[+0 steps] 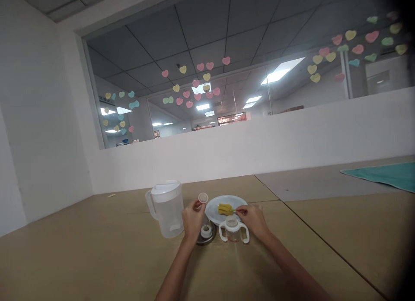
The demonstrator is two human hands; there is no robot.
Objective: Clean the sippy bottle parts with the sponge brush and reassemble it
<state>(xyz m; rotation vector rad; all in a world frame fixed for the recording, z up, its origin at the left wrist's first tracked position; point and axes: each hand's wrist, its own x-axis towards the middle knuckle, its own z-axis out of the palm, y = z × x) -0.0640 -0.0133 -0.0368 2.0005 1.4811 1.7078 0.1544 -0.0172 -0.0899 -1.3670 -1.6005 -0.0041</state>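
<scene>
Cup, clear-walled w/ white rim & two white loop handles, stands upright nearest. Just L of cup: dark round dish w/ white ring-shaped piece on it. R hand, just behind cup's R handle, has thumb & fingertips pinched on thin green stem of yellow sponge-like brush; brush runs approx sideways, head to L, behind cup, over round white plate; contact w/ plate, can't tell. R hand's nearer brush & cup. L hand, behind-L of cup, pinches small whitish disc. Farther L of cup: translucent plastic pitcher w/ white lid. Far R, well behind cup: flat teal cloth.
</scene>
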